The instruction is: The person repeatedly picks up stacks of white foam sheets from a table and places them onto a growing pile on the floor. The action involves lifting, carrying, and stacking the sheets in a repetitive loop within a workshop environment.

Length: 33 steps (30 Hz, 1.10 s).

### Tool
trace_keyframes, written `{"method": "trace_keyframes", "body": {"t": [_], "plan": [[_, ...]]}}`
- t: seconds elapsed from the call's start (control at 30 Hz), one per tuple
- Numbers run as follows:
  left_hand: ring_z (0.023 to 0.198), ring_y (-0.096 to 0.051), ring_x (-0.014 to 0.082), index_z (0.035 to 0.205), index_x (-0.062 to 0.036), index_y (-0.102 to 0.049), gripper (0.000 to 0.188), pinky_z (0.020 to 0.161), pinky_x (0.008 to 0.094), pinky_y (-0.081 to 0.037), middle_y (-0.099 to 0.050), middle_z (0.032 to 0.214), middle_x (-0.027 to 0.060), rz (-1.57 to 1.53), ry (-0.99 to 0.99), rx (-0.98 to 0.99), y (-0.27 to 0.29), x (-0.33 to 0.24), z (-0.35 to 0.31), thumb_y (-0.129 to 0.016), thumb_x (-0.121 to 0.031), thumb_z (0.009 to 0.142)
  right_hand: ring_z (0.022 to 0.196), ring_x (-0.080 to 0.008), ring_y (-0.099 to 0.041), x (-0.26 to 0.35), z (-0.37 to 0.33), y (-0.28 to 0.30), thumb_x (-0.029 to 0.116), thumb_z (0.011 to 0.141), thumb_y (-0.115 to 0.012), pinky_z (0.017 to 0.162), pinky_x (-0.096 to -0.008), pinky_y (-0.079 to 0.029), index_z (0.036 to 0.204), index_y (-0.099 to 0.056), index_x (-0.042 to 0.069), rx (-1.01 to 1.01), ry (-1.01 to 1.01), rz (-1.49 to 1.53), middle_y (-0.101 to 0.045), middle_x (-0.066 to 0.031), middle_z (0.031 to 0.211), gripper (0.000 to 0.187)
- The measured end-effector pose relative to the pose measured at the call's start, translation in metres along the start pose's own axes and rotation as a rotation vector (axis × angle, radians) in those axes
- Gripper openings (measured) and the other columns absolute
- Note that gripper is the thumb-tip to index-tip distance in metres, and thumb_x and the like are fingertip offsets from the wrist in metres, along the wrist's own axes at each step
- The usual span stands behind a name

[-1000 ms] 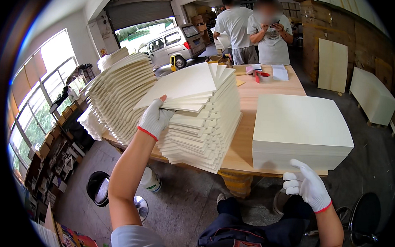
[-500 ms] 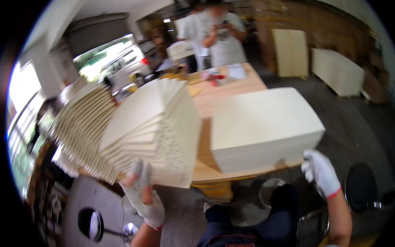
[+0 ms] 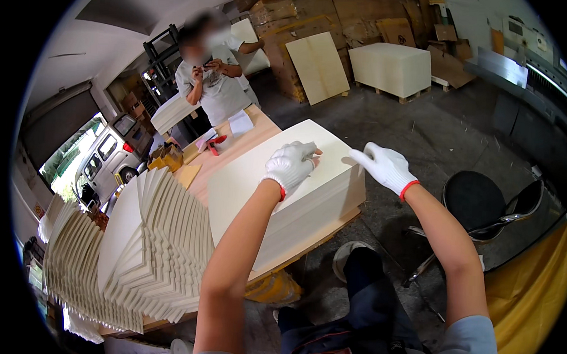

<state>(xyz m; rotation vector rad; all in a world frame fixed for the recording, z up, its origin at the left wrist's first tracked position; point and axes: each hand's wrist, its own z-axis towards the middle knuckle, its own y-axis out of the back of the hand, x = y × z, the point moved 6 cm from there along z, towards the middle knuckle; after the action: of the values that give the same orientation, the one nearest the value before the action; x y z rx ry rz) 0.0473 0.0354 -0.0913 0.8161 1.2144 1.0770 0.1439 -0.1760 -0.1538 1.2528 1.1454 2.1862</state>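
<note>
A tall block of cream paper sheets (image 3: 252, 170) sits on the wooden table in front of me. My left hand (image 3: 291, 165), in a white glove that leaves some fingertips bare, is over its top sheet. Its fingers are loosely bent, thumb and forefinger a little apart, with nothing visible between them. At the right corner of the block is my right hand (image 3: 387, 169), gloved in white with a red cuff. Its thumb and forefinger are spread and point at the corner; whether they touch the paper I cannot tell. Fanned paper piles (image 3: 163, 235) stand to the left.
Two people (image 3: 215, 81) stand beyond the table (image 3: 266, 123), one holding a small dark object. A red tape dispenser (image 3: 216, 143) and papers lie at the table's far end. A black stool (image 3: 470, 199) and yellow sheeting (image 3: 536, 285) are on my right. A pallet stack (image 3: 390, 68) stands behind.
My view has turned to the right. My left hand has left the fanned piles and come over the paper block. My right hand has moved up to the block's corner, fingers now spread.
</note>
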Motion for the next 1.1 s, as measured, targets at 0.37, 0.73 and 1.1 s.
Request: {"method": "trace_keyframes", "body": {"t": [0.37,0.73,1.1], "plan": [[0.108,-0.066,0.0309,0.125,-0.008,-0.073,0.032,0.098,0.0402,-0.05,-0.069,0.116,0.0137,-0.052,-0.223,-0.129,-0.027,0.006,0.005,-0.071,-0.017,0.094,0.083,-0.0398,-0.067,0.051,0.039,0.006,0.06,0.103,-0.05,0.075,-0.0484,-0.051,0.093,-0.062,0.008,-0.157,0.356,0.152,-0.069,-0.0163,0.085,0.055],[0.095,-0.068,0.019,0.131,-0.0043,-0.067,0.038,0.085,0.0326,-0.054,-0.073,0.118,0.0135,-0.394,-0.236,-0.094,-0.022,-0.004,-0.003,-0.073,-0.015,0.095,0.087,-0.0465,-0.065,0.025,0.025,-0.018,0.056,0.109,-0.037,0.074,-0.0541,-0.046,0.098,-0.063,0.009,-0.368,0.139,0.409,-0.067,-0.0221,0.085,0.055],[0.117,-0.071,0.0273,0.133,-0.0057,-0.065,0.047,0.103,0.037,-0.053,-0.073,0.127,0.0165,-0.413,-0.069,-0.01,-0.029,-0.004,0.001,-0.079,-0.022,0.091,0.086,-0.0466,-0.065,0.017,0.027,-0.023,0.055,0.11,-0.036,0.074,-0.0559,-0.046,0.098,-0.062,0.01,-0.416,0.16,0.396,-0.067,-0.0212,0.084,0.054]]}}
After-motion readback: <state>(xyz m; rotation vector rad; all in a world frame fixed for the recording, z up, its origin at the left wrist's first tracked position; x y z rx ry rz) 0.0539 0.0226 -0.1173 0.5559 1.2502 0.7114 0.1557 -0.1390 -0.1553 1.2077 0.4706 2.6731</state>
